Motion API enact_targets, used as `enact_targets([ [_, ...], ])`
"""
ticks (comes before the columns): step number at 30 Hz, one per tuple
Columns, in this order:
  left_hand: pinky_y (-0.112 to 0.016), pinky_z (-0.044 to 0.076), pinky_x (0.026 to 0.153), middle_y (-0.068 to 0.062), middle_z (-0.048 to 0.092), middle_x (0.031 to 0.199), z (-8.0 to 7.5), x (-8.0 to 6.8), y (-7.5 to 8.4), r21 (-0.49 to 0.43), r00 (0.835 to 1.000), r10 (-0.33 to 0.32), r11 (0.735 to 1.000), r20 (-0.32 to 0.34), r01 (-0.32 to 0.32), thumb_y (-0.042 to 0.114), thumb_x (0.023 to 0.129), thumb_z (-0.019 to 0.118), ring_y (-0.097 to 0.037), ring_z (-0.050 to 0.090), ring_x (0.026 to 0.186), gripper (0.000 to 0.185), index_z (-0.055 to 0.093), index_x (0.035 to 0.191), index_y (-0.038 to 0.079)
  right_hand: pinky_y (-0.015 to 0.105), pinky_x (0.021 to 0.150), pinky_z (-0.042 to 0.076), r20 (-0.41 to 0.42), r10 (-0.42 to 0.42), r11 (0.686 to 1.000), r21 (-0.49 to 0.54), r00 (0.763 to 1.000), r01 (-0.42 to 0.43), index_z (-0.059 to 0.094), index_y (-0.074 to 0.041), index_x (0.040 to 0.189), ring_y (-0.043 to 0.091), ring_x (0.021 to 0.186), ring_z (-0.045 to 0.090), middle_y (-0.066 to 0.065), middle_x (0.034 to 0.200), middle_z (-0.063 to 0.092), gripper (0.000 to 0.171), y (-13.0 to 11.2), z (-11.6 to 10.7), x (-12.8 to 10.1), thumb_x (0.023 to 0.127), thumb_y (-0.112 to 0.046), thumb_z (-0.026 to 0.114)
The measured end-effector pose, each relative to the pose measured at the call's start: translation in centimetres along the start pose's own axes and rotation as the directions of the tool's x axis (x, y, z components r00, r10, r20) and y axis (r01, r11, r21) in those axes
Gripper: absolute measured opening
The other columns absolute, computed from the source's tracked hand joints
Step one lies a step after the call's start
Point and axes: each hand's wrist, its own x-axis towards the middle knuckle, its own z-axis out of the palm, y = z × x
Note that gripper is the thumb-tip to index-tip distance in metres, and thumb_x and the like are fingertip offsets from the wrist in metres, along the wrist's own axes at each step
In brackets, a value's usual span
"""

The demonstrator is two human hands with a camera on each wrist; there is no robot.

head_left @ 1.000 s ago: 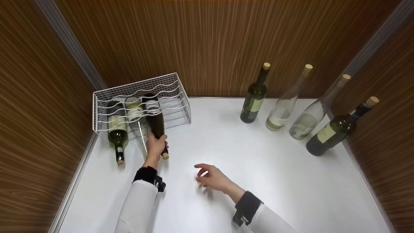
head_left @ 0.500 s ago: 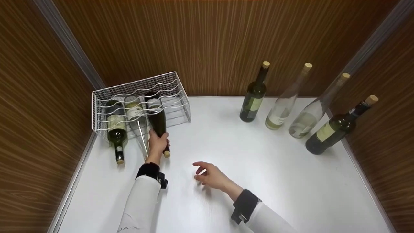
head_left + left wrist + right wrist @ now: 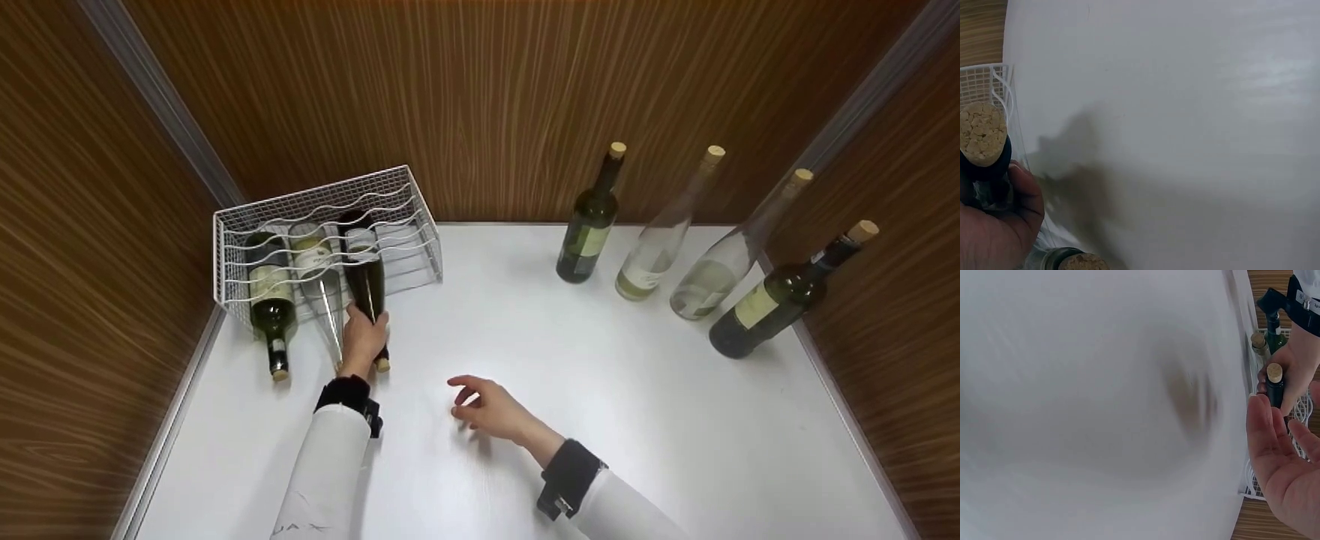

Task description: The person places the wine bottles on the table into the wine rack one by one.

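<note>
My left hand (image 3: pixel 364 337) grips the neck of a dark wine bottle (image 3: pixel 367 281), which lies in the white wire rack (image 3: pixel 425 202) with its cork toward me. In the left wrist view the bottle's cork (image 3: pixel 982 134) sits just above my curled fingers. Left of it in the rack lie a clear bottle (image 3: pixel 322 289) and a green bottle (image 3: pixel 274 311), both neck forward. My right hand (image 3: pixel 491 409) hovers over the white table with relaxed, bent fingers and nothing in them; the right wrist view shows its loosely spread fingers (image 3: pixel 1264 433).
On the right of the table (image 3: pixel 562 360) stand a dark green bottle (image 3: pixel 589 232), two clear bottles (image 3: pixel 652 255) and another dark bottle (image 3: pixel 772 307), all corked. Wood-grain panels (image 3: pixel 510 112) enclose the back and sides. The rack's right-hand slots hold no bottle.
The dark bottle has shifted slightly right and straightened in the rack, my left hand moving with it. My right hand has barely moved.
</note>
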Motion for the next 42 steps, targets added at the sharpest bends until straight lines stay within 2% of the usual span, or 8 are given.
enact_targets([
  [8, -0.052, 0.046, 0.09, -0.033, 0.057, 0.119, -0.3, 0.0, 1.4, 0.055, 1.0, -0.011, 0.998, 0.025, 0.009, 0.031, 0.099, 0.054, -0.045, 0.059, 0.106, 0.063, 0.029, 0.139, -0.012, 0.028, 0.065, 0.055, 0.009, -0.006, 1.0, 0.012, 1.0, 0.006, 0.051, 0.0, 0.138, 0.036, 0.089, 0.066, 0.007, 0.1, 0.06, 0.047, -0.1, 0.0, 0.0, 0.094, -0.009, 0.065],
  [15, -0.05, 0.044, 0.095, -0.032, 0.056, 0.119, -0.6, 0.4, 1.9, 0.024, 0.999, -0.039, 0.999, 0.011, 0.039, 0.031, 0.098, 0.06, -0.043, 0.057, 0.109, 0.065, 0.031, 0.14, -0.01, 0.035, 0.068, 0.056, -0.01, 0.0, 1.0, -0.009, 1.0, 0.0, 0.051, -0.001, 0.138, 0.028, 0.086, 0.067, 0.007, 0.101, 0.06, 0.047, 0.0, -0.1, 0.1, 0.094, -0.008, 0.066],
  [21, -0.05, 0.044, 0.094, -0.032, 0.057, 0.117, -0.5, 0.4, 1.9, 0.012, 1.0, -0.022, 1.0, -0.001, 0.022, 0.03, 0.096, 0.064, -0.043, 0.057, 0.108, 0.066, 0.032, 0.138, -0.01, 0.03, 0.066, 0.056, -0.01, -0.001, 0.999, -0.051, 1.0, 0.001, 0.051, 0.0, 0.138, 0.027, 0.086, 0.067, 0.006, 0.101, 0.061, 0.047, 0.1, -0.2, 0.3, 0.095, -0.01, 0.065],
  [26, -0.047, 0.041, 0.099, -0.034, 0.054, 0.121, -0.6, 0.5, 1.8, 0.012, 0.997, -0.028, 1.0, 0.066, 0.027, 0.024, 0.095, 0.062, -0.043, 0.054, 0.113, 0.071, 0.025, 0.142, -0.013, 0.03, 0.07, 0.054, -0.025, -0.017, 0.992, -0.126, 1.0, 0.013, 0.05, 0.0, 0.139, 0.017, 0.085, 0.065, 0.013, 0.107, 0.062, 0.048, 0.2, -0.6, 0.5, 0.094, -0.011, 0.065],
  [29, -0.046, 0.039, 0.101, -0.034, 0.053, 0.124, -0.6, 0.5, 1.5, 0.017, 0.993, -0.032, 0.999, 0.111, 0.031, 0.018, 0.092, 0.062, -0.042, 0.053, 0.114, 0.075, 0.019, 0.145, -0.013, 0.032, 0.073, 0.053, -0.045, -0.022, 0.986, -0.166, 0.999, 0.014, 0.05, 0.0, 0.14, 0.018, 0.088, 0.065, 0.017, 0.11, 0.062, 0.049, 0.4, -1.1, 0.5, 0.094, -0.011, 0.065],
  [32, -0.046, 0.039, 0.102, -0.035, 0.052, 0.124, -0.7, 0.4, 1.3, 0.021, 0.992, -0.024, 1.0, 0.127, 0.022, 0.013, 0.09, 0.062, -0.042, 0.052, 0.115, 0.077, 0.016, 0.146, -0.013, 0.035, 0.077, 0.053, -0.062, -0.008, 0.982, -0.189, 0.998, -0.004, 0.049, -0.001, 0.14, 0.02, 0.092, 0.064, 0.016, 0.112, 0.061, 0.05, 0.7, -1.6, 0.5, 0.094, -0.012, 0.065],
  [42, -0.047, 0.039, 0.102, -0.037, 0.052, 0.123, -0.3, 0.0, 0.9, 0.036, 0.997, 0.041, 0.998, 0.071, -0.044, 0.008, 0.09, 0.066, -0.045, 0.052, 0.116, 0.076, 0.018, 0.145, -0.015, 0.042, 0.082, 0.052, -0.129, 0.006, 0.975, -0.218, 0.992, -0.034, 0.048, 0.0, 0.141, 0.026, 0.099, 0.062, 0.018, 0.115, 0.059, 0.05, 1.6, -3.2, 0.2, 0.095, -0.012, 0.064],
])
